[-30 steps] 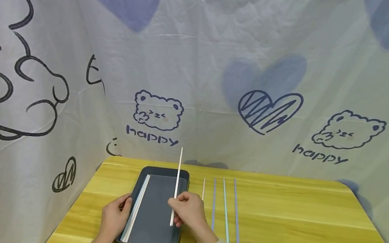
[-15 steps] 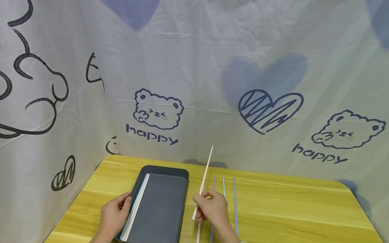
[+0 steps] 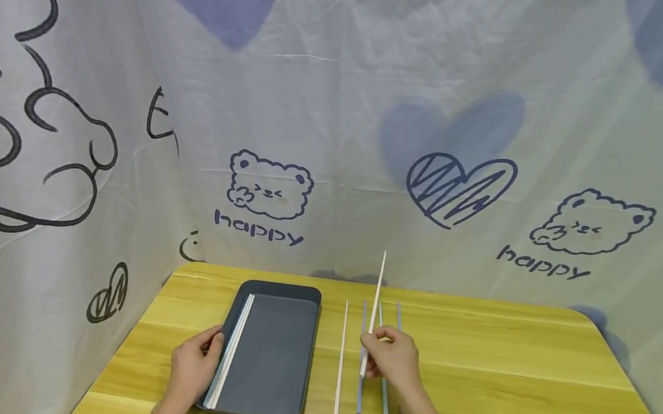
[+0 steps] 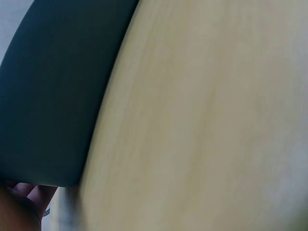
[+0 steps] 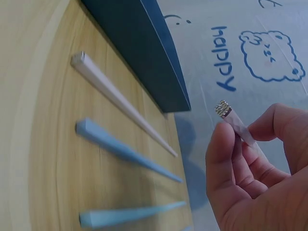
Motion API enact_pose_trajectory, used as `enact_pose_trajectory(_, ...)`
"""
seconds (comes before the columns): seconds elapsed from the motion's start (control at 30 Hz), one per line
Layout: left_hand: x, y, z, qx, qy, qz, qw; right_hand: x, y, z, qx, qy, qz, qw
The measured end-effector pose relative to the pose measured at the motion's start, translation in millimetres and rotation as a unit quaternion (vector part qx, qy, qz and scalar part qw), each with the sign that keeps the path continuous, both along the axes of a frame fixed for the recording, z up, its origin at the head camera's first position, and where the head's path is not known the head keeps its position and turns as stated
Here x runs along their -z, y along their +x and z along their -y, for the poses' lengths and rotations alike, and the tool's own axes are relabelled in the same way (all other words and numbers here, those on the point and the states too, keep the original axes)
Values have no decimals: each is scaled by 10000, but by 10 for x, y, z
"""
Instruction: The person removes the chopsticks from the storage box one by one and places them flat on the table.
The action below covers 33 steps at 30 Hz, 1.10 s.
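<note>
My right hand [image 3: 393, 360] pinches a pale pinkish-white chopstick [image 3: 378, 289] between thumb and fingers, its tip pointing up and away. In the right wrist view, that chopstick [image 5: 232, 118] shows a patterned gold-silver end. It is held above the chopsticks on the table. My left hand [image 3: 194, 363] holds the left rim of a dark grey tray [image 3: 275, 366]; some of its fingers are hidden. Inside the tray, several pale chopsticks [image 3: 230, 353] lie together along the left side. On the table right of the tray lie a pinkish chopstick [image 3: 341, 360], a blue-violet chopstick [image 3: 359, 400] and a light blue chopstick [image 3: 385, 403].
Another violet chopstick [image 3: 399, 315] lies furthest right, partly behind my right hand. The yellow wood-grain table [image 3: 519, 396] extends to the right. A white printed cloth [image 3: 367, 115] hangs behind the table and along its left side.
My right hand has carried the pinkish-white chopstick rightward, from over the tray to above the chopsticks on the table. My left hand stays at the tray's left rim.
</note>
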<state>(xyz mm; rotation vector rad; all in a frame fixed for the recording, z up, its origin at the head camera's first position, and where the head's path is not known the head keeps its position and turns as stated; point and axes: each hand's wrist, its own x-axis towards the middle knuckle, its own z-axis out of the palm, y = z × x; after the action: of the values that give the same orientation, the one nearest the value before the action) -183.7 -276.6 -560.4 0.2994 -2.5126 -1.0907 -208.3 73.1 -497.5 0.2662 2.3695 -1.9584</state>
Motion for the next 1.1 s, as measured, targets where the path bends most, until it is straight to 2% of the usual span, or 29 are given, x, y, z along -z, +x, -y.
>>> enact_pose_trajectory(0.33, -10, 2, -14, -30, -7, -48, 10000, 78, 22, -311, 80, 263, 59, 9996)
enact_pose_trajectory(0.77, 12, 5, -4, -40, -24, -72, 10000, 230, 73, -689, 181, 982, 252, 9947)
enact_pose_trajectory(1.1, 12, -2, -12, -7, 7, -163, 9999, 316, 110, -882, 20, 1863, 109, 9824)
